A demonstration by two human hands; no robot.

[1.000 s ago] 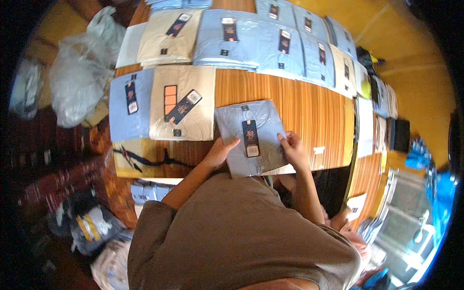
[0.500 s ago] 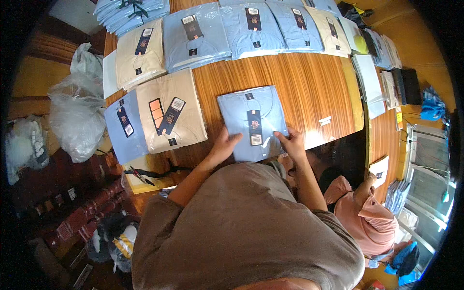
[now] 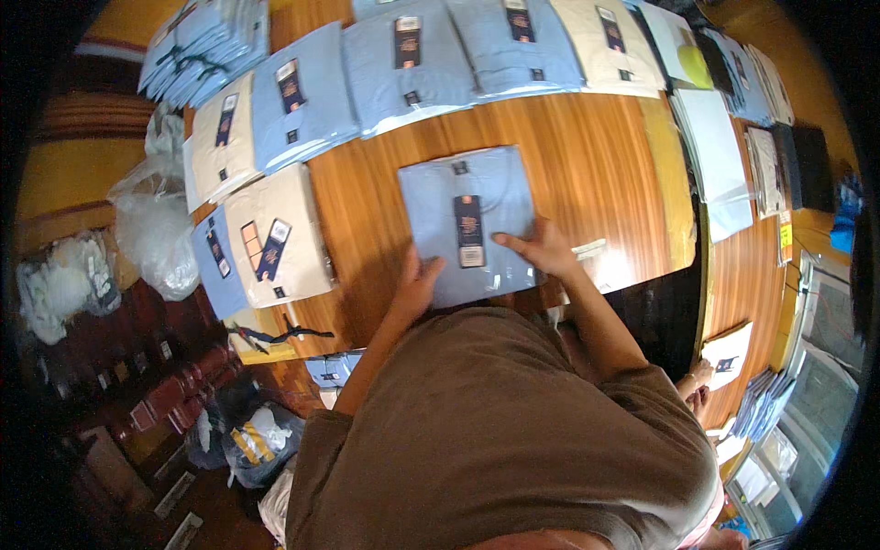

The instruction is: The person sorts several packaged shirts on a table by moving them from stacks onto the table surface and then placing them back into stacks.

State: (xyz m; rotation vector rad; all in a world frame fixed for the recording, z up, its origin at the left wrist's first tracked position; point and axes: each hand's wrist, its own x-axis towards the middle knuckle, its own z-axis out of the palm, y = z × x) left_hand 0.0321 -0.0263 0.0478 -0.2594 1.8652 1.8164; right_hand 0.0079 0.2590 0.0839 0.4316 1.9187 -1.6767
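Folded light-blue shirt (image 3: 467, 220) with a dark tag lies flat on the wooden bench (image 3: 596, 174), near its front edge. Left hand (image 3: 417, 284) rests open on the shirt's near left corner; right hand (image 3: 541, 249) lies flat, fingers spread, on its right side. Neither grips. Rows of packed shirts (image 3: 403, 64), blue and cream, already line the far edge and left side. This one appears laid down but not yet in line; bare wood separates it from the rows.

A clothing shop; packaged folded shirts (image 3: 302, 101) cover a wooden counter (image 3: 587, 174).
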